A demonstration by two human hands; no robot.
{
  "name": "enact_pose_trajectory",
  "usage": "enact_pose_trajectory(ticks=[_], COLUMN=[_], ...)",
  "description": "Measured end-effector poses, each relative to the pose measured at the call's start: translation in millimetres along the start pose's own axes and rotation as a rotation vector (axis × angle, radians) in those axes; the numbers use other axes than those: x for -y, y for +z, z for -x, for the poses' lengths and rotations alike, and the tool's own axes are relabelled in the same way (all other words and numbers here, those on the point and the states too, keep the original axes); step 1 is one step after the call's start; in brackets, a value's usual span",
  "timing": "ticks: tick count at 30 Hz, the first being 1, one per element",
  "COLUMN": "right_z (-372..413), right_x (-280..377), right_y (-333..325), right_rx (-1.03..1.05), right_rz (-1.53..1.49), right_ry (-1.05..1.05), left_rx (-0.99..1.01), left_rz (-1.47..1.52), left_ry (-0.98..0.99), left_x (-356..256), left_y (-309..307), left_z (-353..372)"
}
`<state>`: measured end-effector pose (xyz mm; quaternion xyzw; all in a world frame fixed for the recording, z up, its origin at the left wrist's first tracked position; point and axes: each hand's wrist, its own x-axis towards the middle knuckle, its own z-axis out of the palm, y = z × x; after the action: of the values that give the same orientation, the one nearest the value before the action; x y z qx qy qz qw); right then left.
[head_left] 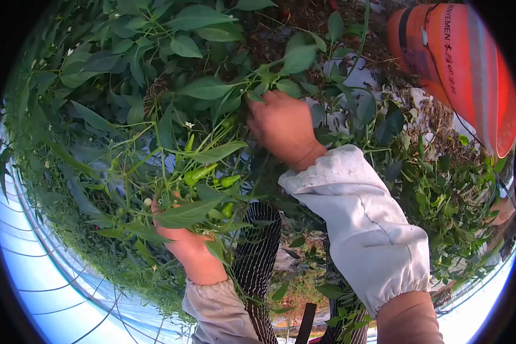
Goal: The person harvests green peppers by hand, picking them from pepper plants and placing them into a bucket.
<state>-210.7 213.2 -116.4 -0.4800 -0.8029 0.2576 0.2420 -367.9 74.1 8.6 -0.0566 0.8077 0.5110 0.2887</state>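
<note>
Leafy pepper plants (206, 89) fill the middle of the view, with small green peppers (199, 174) hanging near the centre. My right hand (285, 127), in a pale sleeve cover, reaches in among the stems above and to the right of the peppers. Its fingers are bent and their tips are hidden by leaves. My left hand (184, 243) is lower, at the left of the peppers. A broad leaf covers much of its fingers, close to a stem and a small pale bud (148, 202).
An orange-red bucket (441, 63) with printed lettering lies tilted at the upper right. Dark striped trouser legs (258, 252) show at the bottom centre. Pale ground sheeting (358, 77) lies between the plants, and curved greenhouse ribs line the lower left edge.
</note>
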Motion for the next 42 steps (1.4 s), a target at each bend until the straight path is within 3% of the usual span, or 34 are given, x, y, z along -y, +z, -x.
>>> enact_pose_trajectory(ticks=[1, 3, 4, 5, 7, 8, 9, 11, 13, 15, 16, 18, 19, 21, 24, 25, 27, 29, 30, 32, 34, 35, 36, 38, 40, 42], right_z=[3.3, 9.7, 10.9, 16.6, 33.1, 31.6, 27.7, 17.5, 20.9, 16.2, 19.5, 23.1, 22.5, 16.0, 4.5, 2.3, -6.3, -10.0, -13.4, -17.2, -35.8, -37.5, -37.5, -60.7, -86.0, -95.2], right_x=[2.7, 2.8, -5.6, -21.2, -51.3, -52.1, -49.1, -44.5, -56.0, -49.2, -48.9, -43.3, -38.6, -26.5, -19.1, -17.5, -7.8, -24.3, -42.0, -87.3, -119.4, -153.5, -194.1, -179.5, -56.4, 18.9], right_y=[-8.6, -24.1, -25.4, -27.2, -31.7, -42.0, -46.7, -49.1, -23.8, 1.0, 19.4, 43.1, 40.9, 19.5, -63.2, -100.7, -182.4, -248.4, -280.9, -342.9, -379.2, -400.5, -420.6, -414.8, -357.6, -295.3], right_rx=[0.002, 0.394, 0.507, 0.506, 0.738, 0.59, 0.589, 0.213, 0.269, 0.435, 0.433, 0.308, 0.311, 0.327, 0.169, 0.052, -0.241, -0.607, -0.726, -0.836, -0.734, -0.728, -0.526, -0.313, -0.435, -0.274], right_rz=[0.003, -0.407, -1.002, -1.003, -2.126, -2.043, -2.044, -1.681, -1.551, -1.18, -1.187, -0.81, -0.816, -1.078, -1.385, -1.452, -1.064, -0.679, -0.548, -0.169, 0.248, 0.235, 0.749, 1.23, 0.44, -0.074], right_ry=[0.001, 0.607, 0.92, 0.919, 0.989, 1.047, 1.053, 1.343, 1.231, 1.136, 1.137, 0.546, 0.55, 1.093, 1.144, 1.03, 0.869, 0.563, 0.456, 0.52, 0.585, 0.548, 0.377, 0.141, 0.172, 0.103], left_rx=[-0.009, -0.011, -0.012, -0.011, -0.009, -0.01, -0.039, -0.057, -0.005, -0.024, -0.046, -0.071, -0.037, -0.004, -0.009, -0.019, -0.029, -0.037, 0.078, 0.108, 0.172, 0.147, 0.216, 0.356, 0.496, 0.627], left_rz=[-0.041, -0.073, -0.106, -0.14, -0.211, -0.214, -0.137, -0.063, 0.051, 0.022, 0.023, 0.017, 0.016, 0.015, 0.031, 0.008, 0.019, 0.034, -0.057, -0.025, 0.004, 0.034, -0.143, -0.43, -0.619, -0.745], left_ry=[0.042, 0.049, 0.056, 0.063, 0.071, 0.069, 0.002, -0.065, -0.098, -0.035, -0.026, -0.015, -0.001, 0.011, 0.015, -0.007, -0.03, 0.013, 0.214, 0.2, 0.143, 0.146, 0.213, 0.366, 0.472, 0.464], left_x=[0.5, -0.9, -1.9, -2.8, -2.8, -1.9, -1.1, -1.9, -6.0, -5.1, -6.1, -8.2, -9.1, -9.5, -9.3, -8.6, -9.6, -15.5, -3.8, -10.9, -13.1, -5.9, 8.3, 20.9, 17.5, 15.3], left_y=[1.4, 1.9, 1.8, 1.9, 0.9, -1.3, -4.9, -1.8, 10.1, 13.8, 14.1, 14.6, 15.3, 15.3, 14.0, 11.6, 12.6, 14.9, 9.6, 25.7, 34.0, 32.0, 27.2, 23.1, 26.8, 34.0], left_z=[1.7, 1.4, 1.0, 0.0, -0.9, -2.6, -5.0, -1.7, 7.6, 8.9, 8.7, 10.8, 14.9, 16.1, 10.6, 7.8, 7.7, 9.4, 4.3, 18.0, 33.9, 35.7, 34.6, 37.5, 52.0, 68.4])
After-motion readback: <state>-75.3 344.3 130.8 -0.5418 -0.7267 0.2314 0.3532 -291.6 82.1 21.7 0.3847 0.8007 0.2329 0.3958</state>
